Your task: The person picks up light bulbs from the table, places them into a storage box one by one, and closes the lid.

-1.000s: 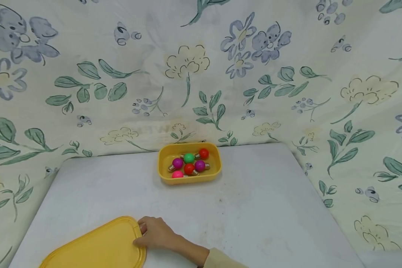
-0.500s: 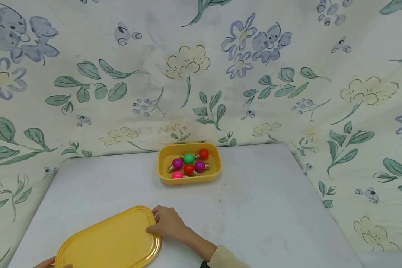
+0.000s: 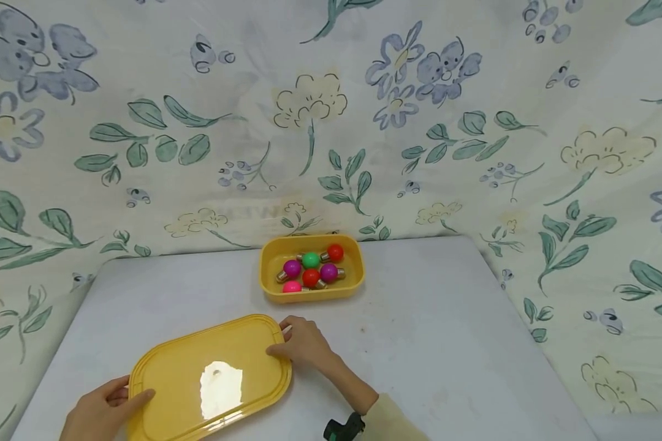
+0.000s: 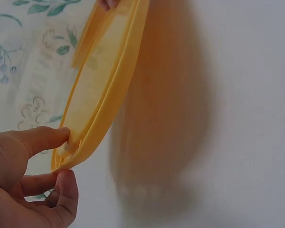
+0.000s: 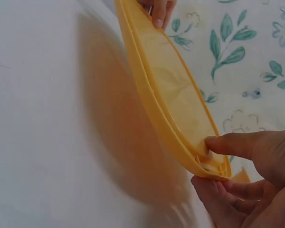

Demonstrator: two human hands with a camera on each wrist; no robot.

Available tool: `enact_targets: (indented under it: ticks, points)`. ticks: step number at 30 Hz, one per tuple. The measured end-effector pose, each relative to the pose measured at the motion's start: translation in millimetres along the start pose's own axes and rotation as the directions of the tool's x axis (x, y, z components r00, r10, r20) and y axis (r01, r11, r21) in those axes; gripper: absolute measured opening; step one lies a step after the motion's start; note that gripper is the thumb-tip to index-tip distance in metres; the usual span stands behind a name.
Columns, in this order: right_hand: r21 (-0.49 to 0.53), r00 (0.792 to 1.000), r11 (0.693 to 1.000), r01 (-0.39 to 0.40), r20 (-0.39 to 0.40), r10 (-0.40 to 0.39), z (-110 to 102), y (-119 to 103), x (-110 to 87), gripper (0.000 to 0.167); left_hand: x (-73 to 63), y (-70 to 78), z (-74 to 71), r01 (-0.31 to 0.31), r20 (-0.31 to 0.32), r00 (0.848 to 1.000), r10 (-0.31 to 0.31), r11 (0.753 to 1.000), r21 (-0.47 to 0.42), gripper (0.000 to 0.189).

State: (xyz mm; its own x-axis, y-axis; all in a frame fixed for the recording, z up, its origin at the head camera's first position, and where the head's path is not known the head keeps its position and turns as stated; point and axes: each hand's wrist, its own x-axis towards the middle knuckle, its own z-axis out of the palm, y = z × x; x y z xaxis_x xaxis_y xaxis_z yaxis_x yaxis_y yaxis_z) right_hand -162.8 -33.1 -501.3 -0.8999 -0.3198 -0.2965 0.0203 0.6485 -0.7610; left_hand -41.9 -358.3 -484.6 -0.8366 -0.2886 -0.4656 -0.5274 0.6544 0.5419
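A flat yellow lid (image 3: 198,361), oblong with rounded ends, is held between both hands at the front left of the table. My left hand (image 3: 100,409) pinches its left end, thumb on top and fingers beneath. At the right end my right hand (image 3: 304,344) pinches the rim the same way. Both wrist views show the lid (image 4: 111,90) raised above the white surface, casting a shadow. Behind it stands a yellow container (image 3: 311,296) holding several small bulbs (image 3: 311,260) in red, green, purple and pink, with metallic bases.
The white table (image 3: 447,331) reaches back to a flower-patterned cloth (image 3: 364,122) that hangs behind it and down both sides. The container stands at the table's back edge, close to the cloth. A black device (image 3: 344,427) sits on my right wrist.
The lid has moved right and farther from me, toward the container. My left hand has come into view holding its left end. The container and bulbs have stayed in place.
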Motion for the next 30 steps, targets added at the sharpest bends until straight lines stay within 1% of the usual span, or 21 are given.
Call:
enact_targets:
  ticks: [3,5,9,13,17,21,24,27,30]
  points:
    - [0.007,1.000,1.000,-0.011,-0.023,0.012,-9,2,1.0,0.040,1.5,16.2,-2.7,-0.049,0.015,0.999,0.049,0.998,0.033,0.093]
    - [0.022,0.999,1.000,-0.014,-0.031,0.014,-16,4,2.1,0.041,1.6,26.6,-2.5,-0.059,0.014,0.998,0.058,0.998,0.027,0.092]
    - [0.063,0.999,0.998,-0.001,-0.037,0.003,-29,8,3.1,0.043,1.6,47.2,-1.9,-0.080,-0.024,0.996,0.080,0.997,0.006,0.087]
    - [0.088,0.998,0.996,0.021,-0.056,-0.016,-43,12,3.2,0.044,4.8,64.7,-2.6,-0.139,-0.076,0.987,0.138,0.990,0.003,0.082]
    - [0.094,0.996,0.995,0.034,-0.085,-0.026,-57,13,3.1,0.043,8.6,79.9,-2.5,-0.207,-0.123,0.971,0.208,0.978,0.018,0.078]
    - [0.107,0.995,0.994,0.011,-0.102,0.000,-71,12,3.3,0.047,13.0,94.5,-0.5,-0.252,-0.167,0.954,0.251,0.968,0.014,0.074]
    - [0.108,0.994,0.994,-0.004,-0.108,0.016,-81,13,3.5,0.047,16.4,105.0,1.2,-0.290,-0.189,0.939,0.286,0.957,0.010,0.071]
    - [0.094,0.993,0.996,0.006,-0.121,0.005,-91,14,2.9,0.045,18.7,115.1,2.7,-0.333,-0.201,0.923,0.329,0.943,0.013,0.067]
    - [0.077,0.990,0.997,0.016,-0.140,-0.005,-100,15,1.5,0.044,19.8,125.7,4.6,-0.364,-0.214,0.909,0.359,0.931,0.016,0.063]
